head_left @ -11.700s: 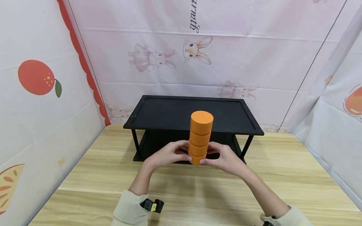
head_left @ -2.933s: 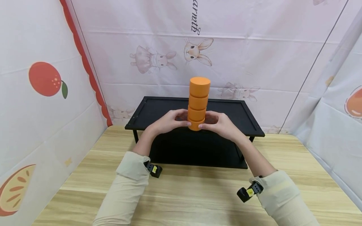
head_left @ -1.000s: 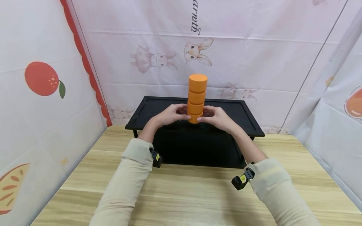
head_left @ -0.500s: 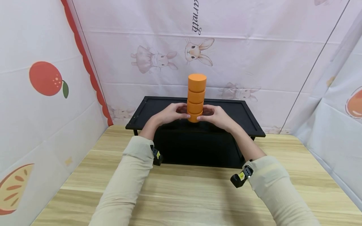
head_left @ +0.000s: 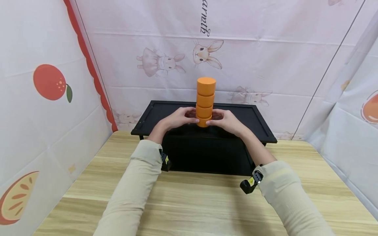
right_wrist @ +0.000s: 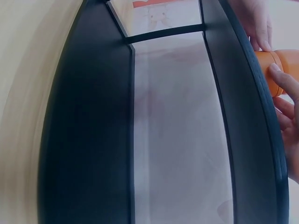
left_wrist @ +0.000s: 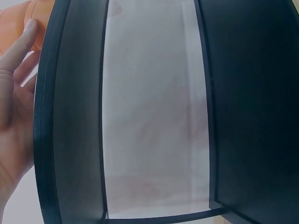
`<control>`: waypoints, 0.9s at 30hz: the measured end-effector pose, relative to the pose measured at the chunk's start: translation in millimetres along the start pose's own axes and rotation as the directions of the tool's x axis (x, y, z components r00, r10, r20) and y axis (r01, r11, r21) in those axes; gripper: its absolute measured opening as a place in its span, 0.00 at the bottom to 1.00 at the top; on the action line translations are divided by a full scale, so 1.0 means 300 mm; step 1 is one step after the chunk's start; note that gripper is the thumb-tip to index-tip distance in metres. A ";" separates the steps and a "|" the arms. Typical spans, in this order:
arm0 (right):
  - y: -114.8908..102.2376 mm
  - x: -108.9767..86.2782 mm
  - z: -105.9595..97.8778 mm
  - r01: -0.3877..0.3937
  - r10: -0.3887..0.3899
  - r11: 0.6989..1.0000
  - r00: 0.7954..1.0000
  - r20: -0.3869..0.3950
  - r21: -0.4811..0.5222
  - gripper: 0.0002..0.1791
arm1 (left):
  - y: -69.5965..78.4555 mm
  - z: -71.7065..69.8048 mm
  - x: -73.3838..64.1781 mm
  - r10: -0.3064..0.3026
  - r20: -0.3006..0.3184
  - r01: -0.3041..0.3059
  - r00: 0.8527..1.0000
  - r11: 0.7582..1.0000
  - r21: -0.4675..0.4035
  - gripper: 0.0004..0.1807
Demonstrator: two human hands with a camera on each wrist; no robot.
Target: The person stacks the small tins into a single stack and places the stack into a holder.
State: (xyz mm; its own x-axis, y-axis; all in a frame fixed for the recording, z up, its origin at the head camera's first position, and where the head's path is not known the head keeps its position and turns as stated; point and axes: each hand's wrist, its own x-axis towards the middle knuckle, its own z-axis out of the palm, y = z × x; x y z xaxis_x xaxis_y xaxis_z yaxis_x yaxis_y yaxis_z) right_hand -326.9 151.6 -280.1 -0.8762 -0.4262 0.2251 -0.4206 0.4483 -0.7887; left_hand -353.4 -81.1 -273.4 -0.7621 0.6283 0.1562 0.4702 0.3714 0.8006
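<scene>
An upright stack of several orange cylinder blocks (head_left: pixel 205 88) stands at the front part of the black two-tier rack's top (head_left: pixel 242 116). My left hand (head_left: pixel 178 118) grips the lowest block from the left, thumb in front and fingers behind. From the right, my right hand (head_left: pixel 227 122) grips the same block in the same way. Part of the stack (left_wrist: pixel 39 23) shows at the upper left of the left wrist view, beside the left hand (left_wrist: pixel 16 112). In the right wrist view, the right hand (right_wrist: pixel 290 130) touches the orange block (right_wrist: pixel 265 60). The fingers behind the stack are partly hidden.
The rack's lower tier (head_left: pixel 203 157) lies under its top, on a light wood table (head_left: pixel 192 203). Pink rabbit-print cloth (head_left: pixel 265 32) hangs behind, and fruit-print cloth (head_left: pixel 23 124) hangs at the left. Both forearms reach over the table, with small black wrist cameras.
Since the earliest frame, both hands have raised the stack from in front of the rack and carried it forward over its top. In the last half second it has barely moved.
</scene>
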 end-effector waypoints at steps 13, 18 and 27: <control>-0.005 0.025 -0.018 0.005 -0.005 1.000 1.000 -0.014 -0.004 0.30 | 0.005 -0.015 0.036 -0.003 -0.008 0.003 1.000 1.000 0.009 0.28; -0.007 0.032 -0.033 -0.007 0.007 1.000 1.000 -0.005 0.006 0.31 | 0.001 -0.015 0.057 0.004 -0.008 -0.004 1.000 1.000 0.003 0.28; -0.005 0.048 -0.036 -0.029 0.029 1.000 1.000 0.003 0.013 0.30 | -0.013 -0.010 0.075 -0.020 -0.028 0.020 0.999 1.000 0.006 0.29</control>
State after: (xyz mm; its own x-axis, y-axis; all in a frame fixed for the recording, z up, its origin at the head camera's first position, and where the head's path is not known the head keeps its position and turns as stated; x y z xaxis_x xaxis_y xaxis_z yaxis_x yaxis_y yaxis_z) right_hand -341.4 153.3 -269.6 -0.8871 -0.4156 0.2007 -0.3922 0.4499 -0.8024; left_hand -373.9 -70.4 -271.3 -0.7833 0.6017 0.1561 0.4573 0.3877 0.8004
